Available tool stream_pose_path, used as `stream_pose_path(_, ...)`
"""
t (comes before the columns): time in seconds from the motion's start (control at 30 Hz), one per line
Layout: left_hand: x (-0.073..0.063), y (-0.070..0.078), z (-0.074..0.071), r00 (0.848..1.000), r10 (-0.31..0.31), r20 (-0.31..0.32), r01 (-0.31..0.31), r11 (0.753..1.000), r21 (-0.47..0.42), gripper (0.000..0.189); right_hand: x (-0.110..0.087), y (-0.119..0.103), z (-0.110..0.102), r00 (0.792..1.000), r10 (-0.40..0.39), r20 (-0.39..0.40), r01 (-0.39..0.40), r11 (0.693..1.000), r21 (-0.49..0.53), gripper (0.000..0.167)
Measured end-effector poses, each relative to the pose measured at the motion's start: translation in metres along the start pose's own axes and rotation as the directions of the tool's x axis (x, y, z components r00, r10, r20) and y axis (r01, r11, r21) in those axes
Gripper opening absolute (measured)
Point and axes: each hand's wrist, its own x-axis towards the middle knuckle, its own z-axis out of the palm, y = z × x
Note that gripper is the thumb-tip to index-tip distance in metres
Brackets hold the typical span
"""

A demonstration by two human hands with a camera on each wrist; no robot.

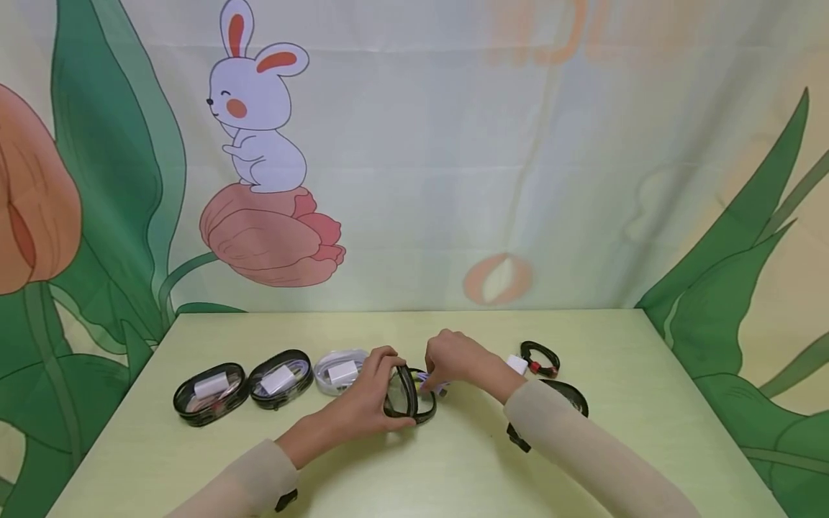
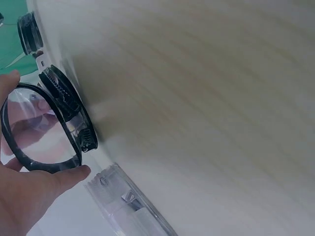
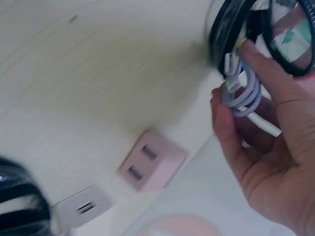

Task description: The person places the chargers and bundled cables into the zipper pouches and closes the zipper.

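No legible text in any view, only faint orange letter-like marks [image 1: 573, 36] high on the pale printed backdrop [image 1: 414, 144], right of centre in the head view, blurred, partly cut by the upper edge, characters unreadable

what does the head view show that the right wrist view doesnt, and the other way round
Only the head view shows the rabbit picture and the white-edged case. Only the right wrist view shows the pink charger. Both show the right hand holding a purple cable at the black-edged case.
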Motion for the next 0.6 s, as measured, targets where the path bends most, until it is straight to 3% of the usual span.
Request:
stream_pose_path(0.13, 0.000, -0.001, 0.001, 1.000, 0.022, -0.016, -0.022, 1.000, -0.019, 0.088, 0.003, -0.017, -0.001, 0.998, 0.067, -0.014, -0.066, 0.998, 0.012, 0.041)
stream_pose_path(0.33, 0.001, -0.002, 0.003, 1.000, 0.002, -0.025, -0.003, 0.999, -0.054, 0.088, 0.008, -0.032, 0.005, 0.981, 0.195, -0.019, -0.194, 0.980, 0.048, 0.026)
stream_pose_path(0.5, 0.000, -0.005, 0.003, 0.999, 0.003, -0.037, -0.004, 1.000, -0.025, 0.088, 0.003, -0.032, 0.007, 0.983, 0.184, -0.009, -0.182, 0.978, 0.098, 0.017)
stream_pose_path(0.6, -0.001, -0.006, 0.002, 0.999, 0.003, -0.034, -0.004, 1.000, -0.022, 0.088, -0.002, -0.031, 0.000, 0.987, 0.154, 0.051, -0.160, 0.975, 0.152, 0.009)
